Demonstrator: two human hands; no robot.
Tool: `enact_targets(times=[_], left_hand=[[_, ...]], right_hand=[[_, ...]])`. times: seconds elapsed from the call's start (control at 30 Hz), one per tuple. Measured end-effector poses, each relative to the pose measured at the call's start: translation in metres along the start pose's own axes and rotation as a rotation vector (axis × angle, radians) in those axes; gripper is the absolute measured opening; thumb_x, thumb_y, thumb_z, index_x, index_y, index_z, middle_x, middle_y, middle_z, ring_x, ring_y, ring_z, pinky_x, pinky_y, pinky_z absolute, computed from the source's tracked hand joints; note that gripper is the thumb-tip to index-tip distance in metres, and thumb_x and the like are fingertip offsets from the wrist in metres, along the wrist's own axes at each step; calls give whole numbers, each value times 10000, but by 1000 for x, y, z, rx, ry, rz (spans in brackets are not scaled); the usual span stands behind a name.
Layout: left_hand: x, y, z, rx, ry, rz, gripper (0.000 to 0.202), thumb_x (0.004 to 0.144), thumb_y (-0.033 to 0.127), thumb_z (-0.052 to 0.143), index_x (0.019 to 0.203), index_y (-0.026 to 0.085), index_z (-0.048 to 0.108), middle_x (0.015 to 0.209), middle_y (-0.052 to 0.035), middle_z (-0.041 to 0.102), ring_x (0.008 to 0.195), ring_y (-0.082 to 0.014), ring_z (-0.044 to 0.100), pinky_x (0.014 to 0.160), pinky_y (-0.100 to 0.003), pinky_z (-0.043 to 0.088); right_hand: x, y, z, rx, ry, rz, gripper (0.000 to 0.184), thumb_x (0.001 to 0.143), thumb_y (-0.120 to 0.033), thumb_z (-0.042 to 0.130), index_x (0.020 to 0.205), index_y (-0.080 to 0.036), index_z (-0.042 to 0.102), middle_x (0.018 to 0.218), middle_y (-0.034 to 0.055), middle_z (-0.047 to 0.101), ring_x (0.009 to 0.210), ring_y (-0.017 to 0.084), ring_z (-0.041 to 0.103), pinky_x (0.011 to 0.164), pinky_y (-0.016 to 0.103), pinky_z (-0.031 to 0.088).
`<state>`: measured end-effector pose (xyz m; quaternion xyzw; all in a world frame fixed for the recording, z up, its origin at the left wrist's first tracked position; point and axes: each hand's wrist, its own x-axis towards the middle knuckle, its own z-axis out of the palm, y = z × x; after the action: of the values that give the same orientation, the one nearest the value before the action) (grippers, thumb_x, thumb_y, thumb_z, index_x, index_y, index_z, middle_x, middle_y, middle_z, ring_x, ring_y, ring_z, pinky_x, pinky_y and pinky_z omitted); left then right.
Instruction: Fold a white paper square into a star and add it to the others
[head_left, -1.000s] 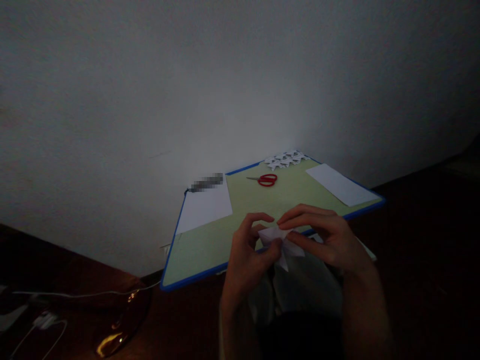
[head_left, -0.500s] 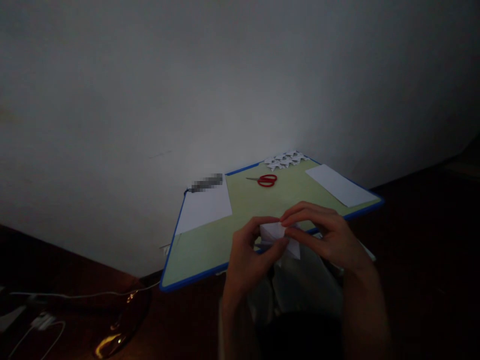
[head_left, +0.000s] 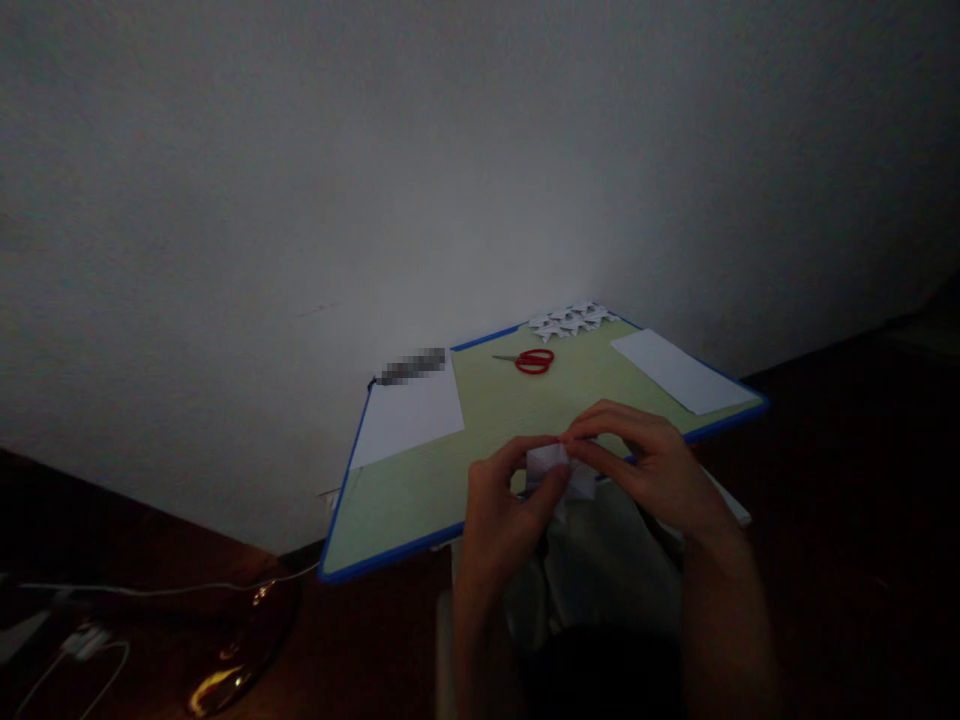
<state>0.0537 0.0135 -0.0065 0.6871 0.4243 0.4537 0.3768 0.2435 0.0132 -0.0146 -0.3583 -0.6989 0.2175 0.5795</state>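
Note:
A small white folded paper (head_left: 580,482) is held up over my lap, just past the near edge of the table. My left hand (head_left: 504,500) pinches its left side between thumb and fingers. With thumb and fingertips together, my right hand (head_left: 656,465) grips its upper edge, close to the left fingertips. Part of the paper is hidden by my fingers, and the fine creases are too dim to make out.
The pale green table (head_left: 405,505) has a blue rim and stands against a wall. Red-handled scissors (head_left: 534,361) lie in its middle. Several folded paper pieces (head_left: 571,320) sit at the back, with white sheets at left (head_left: 412,420) and right (head_left: 682,372).
The folded paper has turned slightly between my hands, and less of its lower part shows. My left hand has shifted a little right, and my right fingers have closed nearer together at the top edge.

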Motion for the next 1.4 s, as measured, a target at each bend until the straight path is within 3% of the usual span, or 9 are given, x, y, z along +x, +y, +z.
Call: enact_targets(times=[0.2,0.5,0.77,1.2,1.27,1.4], left_hand=[[1,3,2,11,31,-1,137,864,216,784,987,200,840,884,-48,837,831,-216,761,793,-300,564],[1,2,2,-15,23,1,151,860,214,786,1000,198,841,893,-52,838,845,-217,765,796,-301,574],[2,0,1,-51,61,-24,148,848,231,804,987,186,825,892,-58,832,830,-218,756,765,-292,569],[2,1,1,-59,41,-16,140,834,209,805,967,184,839,851,-51,826,775,-195,738,727,-276,561],[2,1,1,-99,63,-36,138,822,215,814,953,174,835,834,-52,818,752,-189,729,702,-271,561],[1,5,1,-167,120,-73,160,814,245,828,948,157,828,845,-59,817,751,-186,730,681,-261,559]], right_hand=[[0,1,5,34,46,79,60,957,-241,790,897,-246,794,903,4,782,869,177,721,812,303,540],[0,0,8,82,69,138,46,941,-275,803,906,-254,825,908,21,797,876,203,728,807,322,554],[3,-7,13,-10,111,112,53,949,-233,768,943,-242,820,932,35,813,894,222,747,811,331,586],[1,-2,11,50,99,117,44,932,-274,812,908,-244,833,874,23,787,835,199,722,765,314,564],[1,-3,11,48,93,124,60,931,-278,811,973,-248,843,915,30,797,862,204,728,788,325,575],[-2,-8,9,29,71,135,272,921,-271,805,1192,-261,812,1030,37,803,939,213,731,869,349,591]])
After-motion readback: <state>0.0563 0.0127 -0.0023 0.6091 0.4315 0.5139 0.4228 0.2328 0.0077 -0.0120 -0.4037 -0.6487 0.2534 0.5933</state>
